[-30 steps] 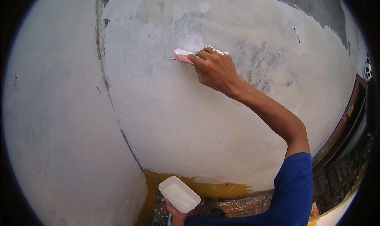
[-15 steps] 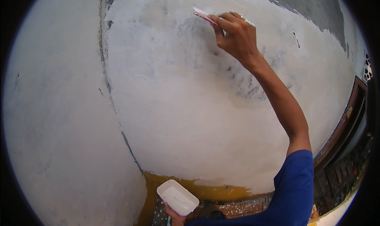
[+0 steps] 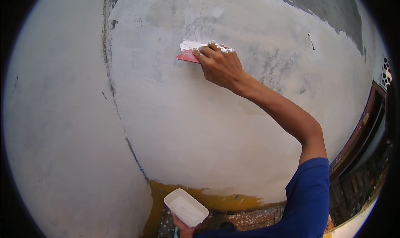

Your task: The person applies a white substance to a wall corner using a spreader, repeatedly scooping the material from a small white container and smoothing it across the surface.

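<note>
- Head view: the right hand (image 3: 220, 65) is clenched around a red scraper blade (image 3: 188, 54) loaded with white putty, pressed flat against the pale wall (image 3: 208, 129) at about 12 o'clock.
- The scraper looks thin, light and springy, likely slick with wet putty; fingers bear on its back edge, the sensible place to hold it.
- At 6 o'clock, the left hand (image 3: 183, 229) cups a white rectangular tray (image 3: 186, 207) from beneath, its grip closed on the base. The tray looks light and thin-walled, with putty inside, so best kept level.
- A yellow band (image 3: 216, 201) runs along the wall's foot.
</note>
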{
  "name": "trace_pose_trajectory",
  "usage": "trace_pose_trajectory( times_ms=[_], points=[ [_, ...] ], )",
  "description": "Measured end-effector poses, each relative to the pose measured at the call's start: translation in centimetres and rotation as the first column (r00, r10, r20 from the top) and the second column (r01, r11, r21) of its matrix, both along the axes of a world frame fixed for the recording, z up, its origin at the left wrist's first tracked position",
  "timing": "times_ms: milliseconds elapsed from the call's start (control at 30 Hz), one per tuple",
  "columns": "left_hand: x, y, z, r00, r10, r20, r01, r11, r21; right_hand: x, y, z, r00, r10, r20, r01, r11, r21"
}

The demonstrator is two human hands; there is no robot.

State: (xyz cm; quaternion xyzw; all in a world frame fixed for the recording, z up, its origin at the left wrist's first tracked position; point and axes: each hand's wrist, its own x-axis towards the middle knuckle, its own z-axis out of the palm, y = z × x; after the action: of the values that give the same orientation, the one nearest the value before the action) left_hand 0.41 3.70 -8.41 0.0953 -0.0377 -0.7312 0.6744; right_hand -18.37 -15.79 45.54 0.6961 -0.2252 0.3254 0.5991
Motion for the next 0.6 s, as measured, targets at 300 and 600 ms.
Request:
trace_pose_trajectory(
  times_ms=[300,600],
  points=[
    [0.3,0.4,-0.4,0.999,0.026,-0.023,-0.026,1.0,-0.005,-6.9,4.0,15.2,0.953,0.061,0.296,0.049,0.936,-0.348],
    [0.5,0.4,-0.2,1.0,0.011,-0.024,-0.011,1.0,0.007,-1.3,1.8,3.3,0.996,0.032,0.081,-0.036,0.998,0.045]
  ],
)
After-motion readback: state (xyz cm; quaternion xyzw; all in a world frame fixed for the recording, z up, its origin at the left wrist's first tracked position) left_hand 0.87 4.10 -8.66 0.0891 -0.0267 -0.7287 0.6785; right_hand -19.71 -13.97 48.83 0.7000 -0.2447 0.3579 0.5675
